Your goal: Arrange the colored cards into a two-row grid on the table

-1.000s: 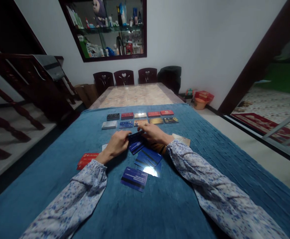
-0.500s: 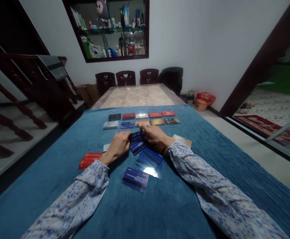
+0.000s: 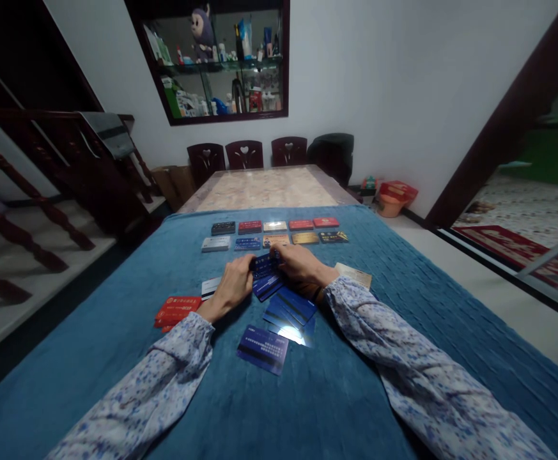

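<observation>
Head view: left hand (image 3: 233,285) and right hand (image 3: 300,263) both pinch a fan of glossy dark-blue plastic cards (image 3: 265,273) low over the blue-clothed desk (image 3: 403,306); the slick cards could, I judge, slip free and scatter among the loose blue cards (image 3: 291,308) just beneath.

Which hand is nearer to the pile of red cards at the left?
Left. The left hand lies just right of the pile of red cards, not touching; the right hand is farther right, past the left one.
</observation>
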`<state>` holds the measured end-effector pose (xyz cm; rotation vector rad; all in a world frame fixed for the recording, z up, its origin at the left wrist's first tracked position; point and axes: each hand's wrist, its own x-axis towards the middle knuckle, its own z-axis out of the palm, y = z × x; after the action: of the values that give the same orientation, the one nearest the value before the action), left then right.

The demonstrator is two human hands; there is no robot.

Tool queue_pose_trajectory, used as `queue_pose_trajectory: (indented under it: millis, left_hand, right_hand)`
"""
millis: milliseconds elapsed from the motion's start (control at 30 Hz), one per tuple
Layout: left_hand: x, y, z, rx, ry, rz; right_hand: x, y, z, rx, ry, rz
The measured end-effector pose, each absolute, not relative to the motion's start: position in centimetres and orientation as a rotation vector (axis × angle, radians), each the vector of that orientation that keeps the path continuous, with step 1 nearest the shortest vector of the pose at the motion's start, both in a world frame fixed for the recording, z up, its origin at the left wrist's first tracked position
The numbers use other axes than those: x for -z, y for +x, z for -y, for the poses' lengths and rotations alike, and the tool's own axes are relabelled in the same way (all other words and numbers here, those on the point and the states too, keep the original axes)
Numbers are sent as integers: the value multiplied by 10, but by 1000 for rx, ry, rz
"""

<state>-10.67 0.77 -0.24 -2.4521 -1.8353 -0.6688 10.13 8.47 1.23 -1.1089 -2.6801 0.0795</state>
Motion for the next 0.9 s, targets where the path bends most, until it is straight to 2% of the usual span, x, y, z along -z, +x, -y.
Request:
queue_pose_trajectory:
  millis: [267,567,900]
  left_hand:
    - [9,-108,-8,655,-2362,1802]
    - [11,-112,-15,601,-2326,1792]
    - [5,-118,-13,499,-2325,1738]
  right_hand:
    - [-10,106,-90,-118,-904,2618]
    - [-7,104,-91,-108,-918,2599]
    - [-7,106,-94,103,-842,2651]
